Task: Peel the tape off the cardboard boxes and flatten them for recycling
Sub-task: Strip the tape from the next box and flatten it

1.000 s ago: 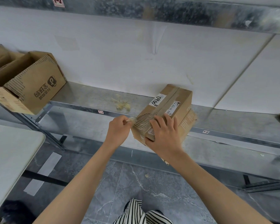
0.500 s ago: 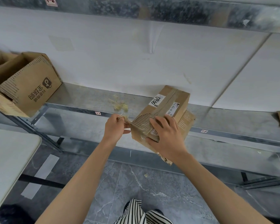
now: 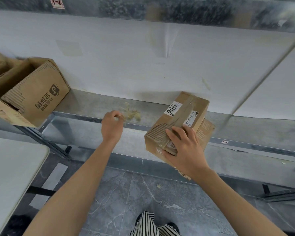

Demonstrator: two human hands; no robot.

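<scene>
A small closed cardboard box point(image 3: 186, 120) with white labels and clear tape along its top is tilted at the metal shelf's point(image 3: 92, 106) front edge. My right hand point(image 3: 182, 150) grips its near end, fingers spread over the torn, ribbed corner. My left hand point(image 3: 111, 125) is apart from the box, to its left, fingers pinched on a thin strip of peeled tape point(image 3: 122, 114). The strip hangs just beside a pile of crumpled tape scraps point(image 3: 132, 114) on the shelf.
An open cardboard box point(image 3: 32, 92) with printed writing lies on its side at the shelf's left end. A white table point(image 3: 10, 167) corner stands at lower left. Grey tiled floor point(image 3: 143, 198) lies below, with my striped trouser leg point(image 3: 150, 225). A white wall backs the shelf.
My left hand pulled a tape strip off the box's near corner and carried it left and up to the scrap pile. My right hand kept its hold on the box.
</scene>
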